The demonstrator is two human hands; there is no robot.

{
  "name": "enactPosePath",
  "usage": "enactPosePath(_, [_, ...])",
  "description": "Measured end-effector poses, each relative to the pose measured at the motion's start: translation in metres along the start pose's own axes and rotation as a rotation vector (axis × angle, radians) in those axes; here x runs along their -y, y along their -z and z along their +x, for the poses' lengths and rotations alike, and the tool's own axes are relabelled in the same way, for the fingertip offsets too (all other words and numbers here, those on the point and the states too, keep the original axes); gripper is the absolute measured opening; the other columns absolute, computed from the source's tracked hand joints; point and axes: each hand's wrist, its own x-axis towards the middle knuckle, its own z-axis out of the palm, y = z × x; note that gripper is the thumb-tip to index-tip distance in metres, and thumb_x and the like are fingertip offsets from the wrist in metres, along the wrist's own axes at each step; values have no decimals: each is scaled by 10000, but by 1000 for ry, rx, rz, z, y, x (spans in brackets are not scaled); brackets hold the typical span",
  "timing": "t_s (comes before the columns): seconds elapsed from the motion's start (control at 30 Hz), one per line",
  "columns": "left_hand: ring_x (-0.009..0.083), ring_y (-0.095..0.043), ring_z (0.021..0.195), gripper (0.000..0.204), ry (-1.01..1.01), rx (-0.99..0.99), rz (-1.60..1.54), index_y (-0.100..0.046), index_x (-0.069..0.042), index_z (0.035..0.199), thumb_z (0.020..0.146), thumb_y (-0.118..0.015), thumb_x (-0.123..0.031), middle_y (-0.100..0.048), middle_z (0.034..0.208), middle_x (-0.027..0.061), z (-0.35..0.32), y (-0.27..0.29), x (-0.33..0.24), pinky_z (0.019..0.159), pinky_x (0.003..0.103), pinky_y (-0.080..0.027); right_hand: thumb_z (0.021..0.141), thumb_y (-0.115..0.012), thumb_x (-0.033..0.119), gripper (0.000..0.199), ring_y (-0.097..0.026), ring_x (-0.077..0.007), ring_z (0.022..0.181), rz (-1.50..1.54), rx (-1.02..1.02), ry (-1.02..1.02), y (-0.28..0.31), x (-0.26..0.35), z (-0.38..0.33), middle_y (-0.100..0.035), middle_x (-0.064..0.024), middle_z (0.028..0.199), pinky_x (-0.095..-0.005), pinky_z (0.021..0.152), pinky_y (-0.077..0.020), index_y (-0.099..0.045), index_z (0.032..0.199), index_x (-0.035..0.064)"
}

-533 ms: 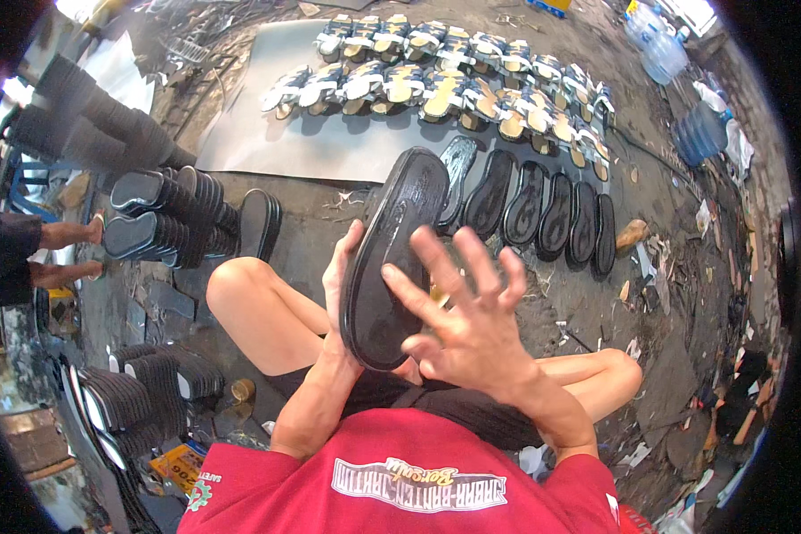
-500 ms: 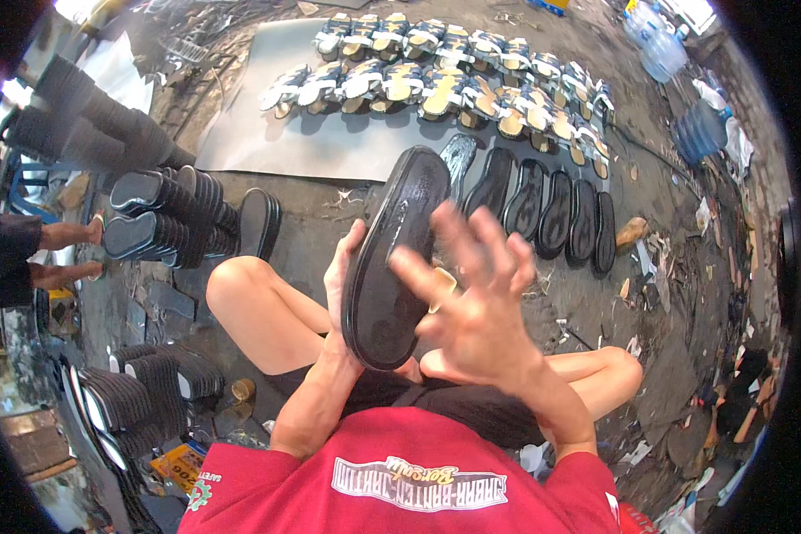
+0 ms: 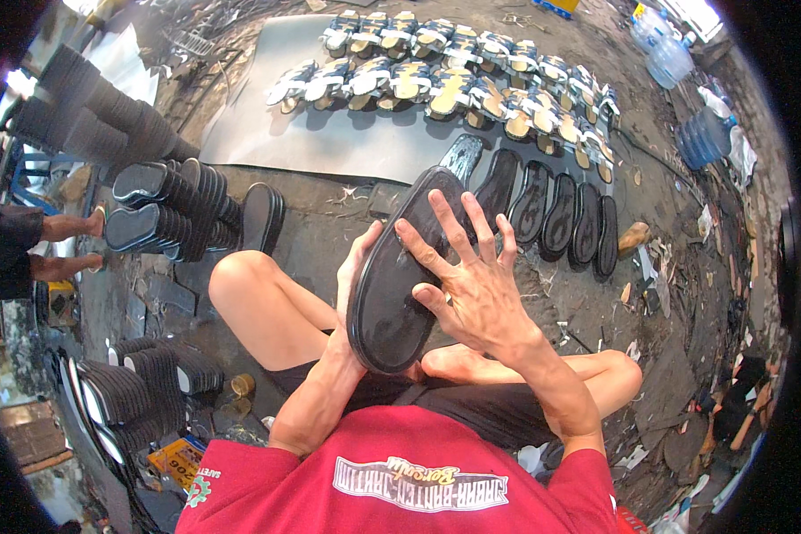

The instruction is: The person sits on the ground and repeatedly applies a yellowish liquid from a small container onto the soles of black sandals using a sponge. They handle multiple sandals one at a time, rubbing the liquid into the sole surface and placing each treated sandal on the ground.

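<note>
Left hand (image 3: 354, 278) gripping black sole (image 3: 387, 316) by its left edge, above the lap. Right hand (image 3: 482, 289) open, fingers spread over sole's face; contact unclear.

Register of printed marks

Red shirt (image 3: 374, 440): bore a grey banner-shaped panel (image 3: 421, 485) with pale block capitals, inverted in view, plus a line of yellowish script (image 3: 429, 465). Left sleeve (image 3: 231, 463): carried a green gear-like emblem (image 3: 200, 490) beside small pale lettering (image 3: 209, 473). Yellow-orange article (image 3: 180, 461), lower left, kind unclear: was marked with a short number.
</note>
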Motion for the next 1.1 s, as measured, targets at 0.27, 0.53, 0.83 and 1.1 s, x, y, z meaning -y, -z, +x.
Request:
enactPosePath(0.27, [236, -751, 1114, 566, 56, 49, 4, -639, -108, 1457, 1120, -448, -521, -735, 1300, 121, 7, 19, -5, 985, 428, -626, 1100, -227, 745, 684, -129, -380, 1654, -2, 21, 56, 2, 0, 0, -190, -72, 1825, -648, 1286, -18, -424, 1677, 435])
enactPosePath(0.53, [285, -734, 1181, 591, 110, 177, -87, -596, -109, 1527, 1121, -444, -510, -709, 1380, 151, 8, 16, -7, 1031, 464, -609, 1080, -268, 774, 689, -128, -382, 1654, -18, 48, 156, 8, 1, 1, -186, -68, 1825, -642, 1289, -33, -442, 1663, 450])
enactPosePath(0.83, [287, -716, 1223, 552, -9, 171, 74, -607, -102, 1486, 1141, -432, -497, -694, 1404, 157, 3, 6, -3, 1051, 490, -598, 1065, -301, 788, 668, -155, -359, 1647, -41, 52, 285, 12, 7, -2, -193, -43, 1828, -630, 1291, -31, -457, 1642, 490])
enactPosePath(1.1, [275, -613, 1386, 545, -173, 72, 354, -396, -102, 1653, 1172, -437, -356, -542, 1587, 141, 0, 34, 5, 1197, 492, -511, 1080, -325, 755, 580, -83, -330, 1673, 35, 130, 390, 28, 16, -5, -216, -18, 1824, -624, 1304, 58, -474, 1604, 554])
